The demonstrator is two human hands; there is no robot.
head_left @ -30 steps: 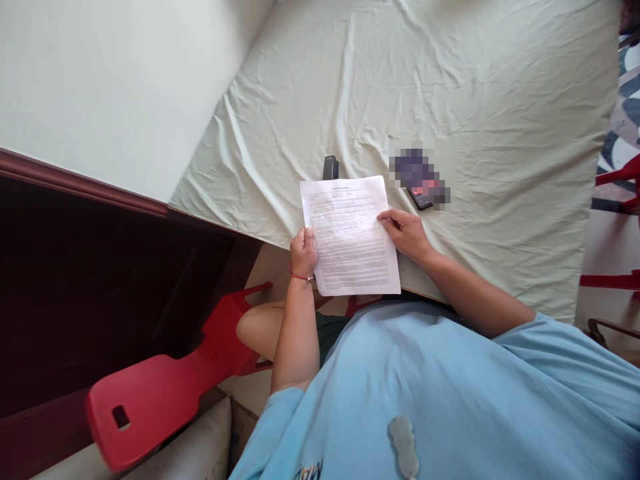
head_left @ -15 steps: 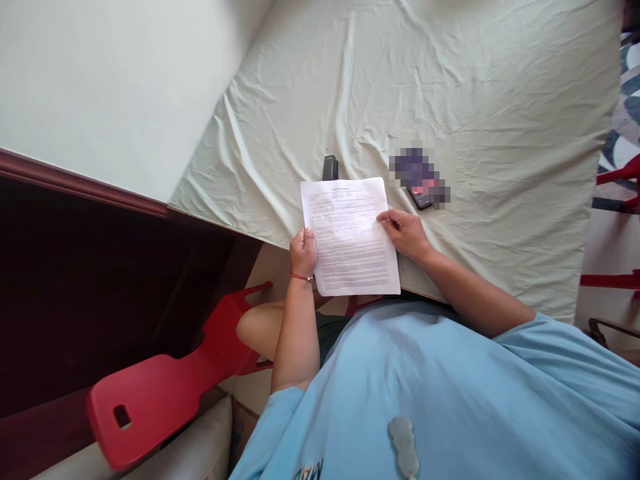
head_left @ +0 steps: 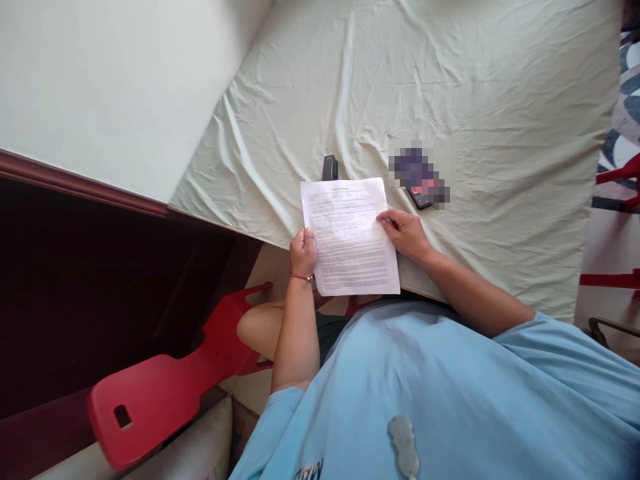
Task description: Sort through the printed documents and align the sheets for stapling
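Observation:
A white sheet of paper (head_left: 353, 257) covered in small printed lines is held up in front of me at the table's near edge. My left hand (head_left: 303, 252), with a red bracelet at the wrist, is closed on its left edge, thumb on the front. On the right side, my right hand (head_left: 407, 232) has its fingers drawn together, the tips over the printed face near the edge. Just beyond the paper's top lies a black stapler (head_left: 329, 168), partly covered by the sheet. A dark phone (head_left: 423, 198), mostly blurred by pixels, lies past my right hand.
A pale, wrinkled cloth (head_left: 480, 100) covers the table. To the left are a white wall (head_left: 110, 80) and dark wood panelling (head_left: 100, 267). A red plastic chair (head_left: 150, 400) stands at my left, with a pale sack (head_left: 200, 443) beneath it. More red furniture shows at far right.

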